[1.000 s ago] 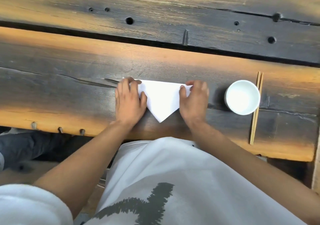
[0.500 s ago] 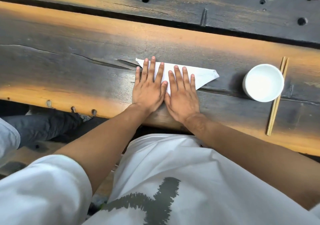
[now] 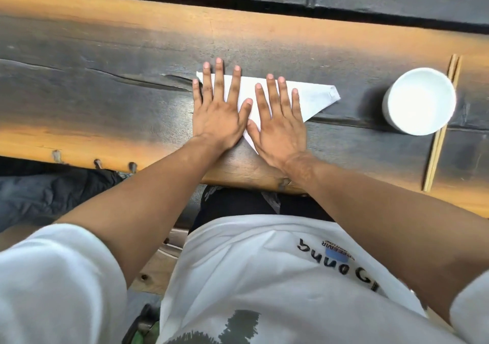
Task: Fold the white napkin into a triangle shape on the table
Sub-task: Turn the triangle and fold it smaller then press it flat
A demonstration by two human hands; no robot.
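1. The napkin (image 3: 312, 97) is lying flat on the dark wooden desk (image 3: 105, 100), already in a triangle – long edge on the far side, point aimed at the near edge.
2. The left hand (image 3: 217, 110) is resting palm-down over the napkin's left part, and the right hand (image 3: 280, 121) is pressing on its middle, thumbs nearly touching.
3. The fingers (image 3: 219, 79) of both hands are spread wide and straight, gripping nothing; they are lying flat on the paper, likely to press the crease and keep the layers from springing up.
4. The right corner of the napkin is sticking out uncovered, with a small tucked fold at its tip.
5. A white cup (image 3: 420, 100) is standing well right of the napkin, clear of the folding, with a pair of chopsticks (image 3: 439, 132) lying just beside it – partly under its right side.
6. The shirt (image 3: 291, 277) is showing upside-down black lettering and a small blue patch; the words are too blurred to read with confidence.
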